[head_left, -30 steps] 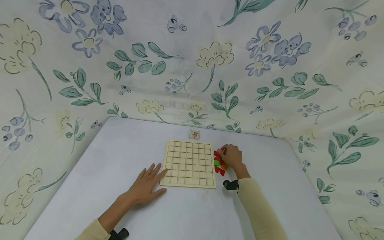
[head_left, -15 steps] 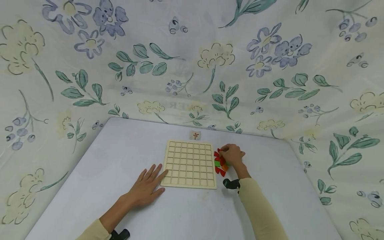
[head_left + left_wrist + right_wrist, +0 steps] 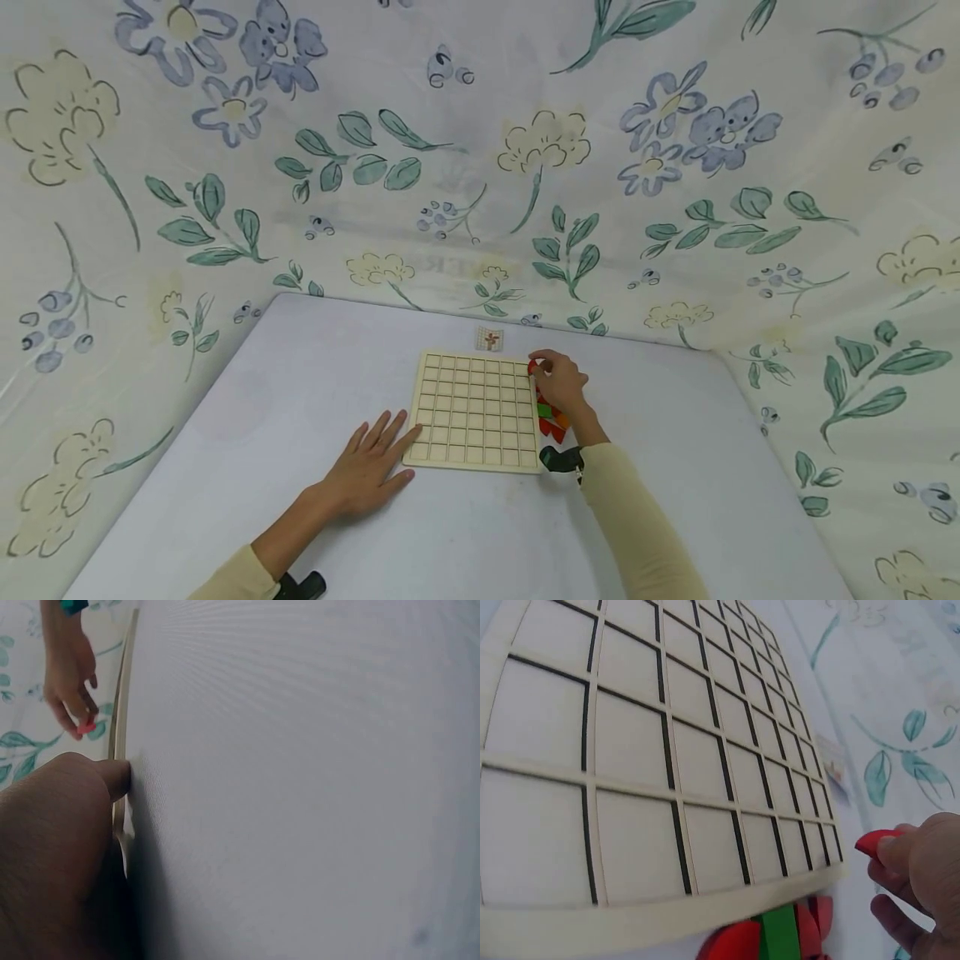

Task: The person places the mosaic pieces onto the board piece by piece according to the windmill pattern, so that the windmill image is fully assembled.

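Note:
Between thumb and fingers, my right hand (image 3: 561, 383) pinches a small red piece (image 3: 877, 841) with a curved edge, just off the far right corner of the wooden grid board (image 3: 472, 408). In the right wrist view the board's square cells hold no pieces. My left hand (image 3: 367, 467) lies flat with fingers spread, its fingertips touching the board's left edge. Beside the board's right edge, partly under my right hand, sit several loose pieces: a green block (image 3: 544, 411), an orange piece (image 3: 561, 420) and red pieces (image 3: 552, 431).
A small printed pattern card (image 3: 490, 338) lies behind the board on the white table (image 3: 315, 358). A floral cloth (image 3: 450, 167) hangs behind and around the table. Dark camera mounts (image 3: 561, 459) sit at both wrists.
My right hand has come up from the loose pieces and moved left toward the board's far right corner with a red piece. My left hand has stayed in place.

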The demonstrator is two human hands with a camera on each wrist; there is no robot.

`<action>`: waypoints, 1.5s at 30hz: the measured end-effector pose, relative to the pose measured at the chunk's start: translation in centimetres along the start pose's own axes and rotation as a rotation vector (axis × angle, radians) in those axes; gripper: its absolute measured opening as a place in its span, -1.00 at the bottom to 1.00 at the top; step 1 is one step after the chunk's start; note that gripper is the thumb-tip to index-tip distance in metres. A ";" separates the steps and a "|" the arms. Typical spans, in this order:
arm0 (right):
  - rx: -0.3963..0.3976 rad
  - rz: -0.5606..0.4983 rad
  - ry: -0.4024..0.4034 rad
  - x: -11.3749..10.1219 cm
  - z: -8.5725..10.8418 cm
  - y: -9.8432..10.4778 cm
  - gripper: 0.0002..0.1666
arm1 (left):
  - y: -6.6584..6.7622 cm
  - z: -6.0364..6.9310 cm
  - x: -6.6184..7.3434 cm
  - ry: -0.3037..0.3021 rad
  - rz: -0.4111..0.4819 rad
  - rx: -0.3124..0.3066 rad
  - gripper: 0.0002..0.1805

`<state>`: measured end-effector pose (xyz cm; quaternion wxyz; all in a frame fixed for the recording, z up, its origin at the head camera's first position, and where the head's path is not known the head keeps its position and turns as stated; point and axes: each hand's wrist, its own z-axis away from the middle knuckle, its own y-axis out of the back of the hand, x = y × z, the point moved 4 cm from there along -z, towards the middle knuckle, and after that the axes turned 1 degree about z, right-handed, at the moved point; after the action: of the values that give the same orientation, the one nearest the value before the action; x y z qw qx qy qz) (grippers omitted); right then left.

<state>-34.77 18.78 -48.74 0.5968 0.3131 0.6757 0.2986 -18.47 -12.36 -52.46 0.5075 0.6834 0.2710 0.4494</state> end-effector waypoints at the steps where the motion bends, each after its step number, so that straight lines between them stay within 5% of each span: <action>1: -0.005 -0.015 0.008 -0.2 0.0 -0.2 -0.74 | 0.0 0.0 0.0 0.002 -0.001 -0.002 -0.31; 11: -0.070 -0.081 0.108 -3.3 0.3 -2.7 -0.79 | -0.3 0.0 -0.2 -0.011 0.024 0.020 -0.31; 19: -0.092 -0.055 0.108 -5.8 0.3 -4.4 -0.85 | -0.8 0.1 -0.6 -0.032 0.052 0.059 -0.31; 45: -0.104 0.216 0.287 -6.1 0.1 -6.5 -0.81 | -0.4 0.0 -0.1 -0.012 0.029 0.052 -0.31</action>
<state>-34.51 9.92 -50.03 0.4744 0.3066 0.7000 0.4371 -18.46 -12.36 -52.85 0.4848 0.7029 0.2693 0.4454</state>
